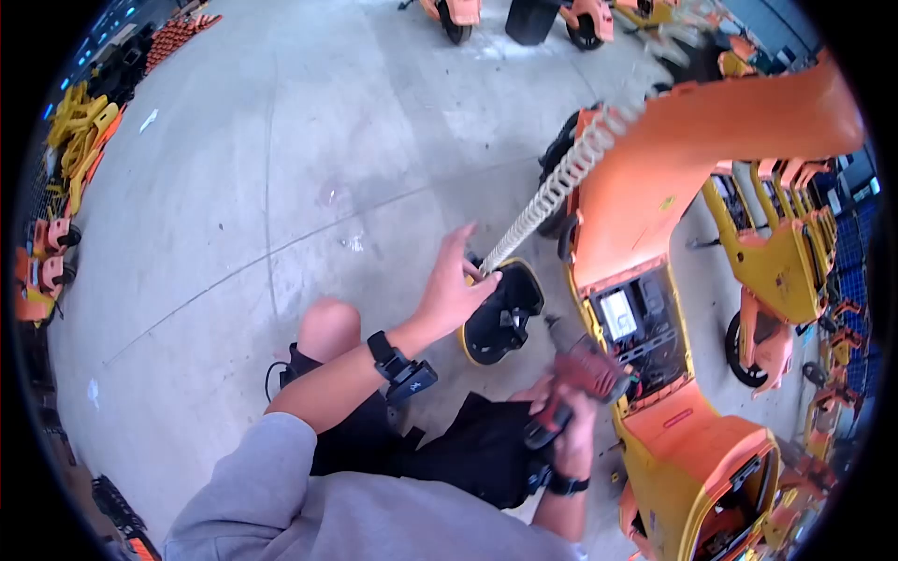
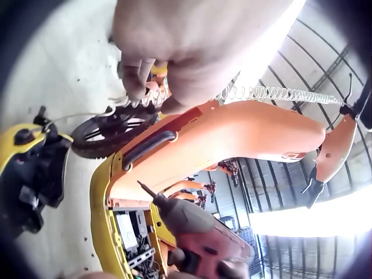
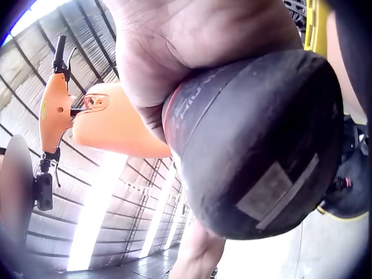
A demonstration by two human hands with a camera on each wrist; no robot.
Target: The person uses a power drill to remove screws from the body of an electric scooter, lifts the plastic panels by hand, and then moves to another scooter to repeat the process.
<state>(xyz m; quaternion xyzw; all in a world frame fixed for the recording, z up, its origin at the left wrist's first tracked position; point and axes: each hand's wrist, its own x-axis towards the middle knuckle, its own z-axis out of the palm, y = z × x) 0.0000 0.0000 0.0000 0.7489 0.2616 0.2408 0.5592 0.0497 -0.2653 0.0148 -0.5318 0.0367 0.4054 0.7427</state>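
Observation:
My right hand grips a red and black cordless drill by its handle, beside the open scooter floor compartment. The drill's bit points up and left in the left wrist view. Seen close in the right wrist view, the drill's dark base hides most of the gripping fingers. My left hand is raised in front of me, index finger stretched and the others loosely bent. Its fingertips overlap a pale coiled hose that slants up to the right.
An orange and yellow scooter stands close on the right. A yellow-rimmed black cover lies on the concrete floor beyond my knees. More scooters line the right side, and yellow and orange panels are stacked at the far left.

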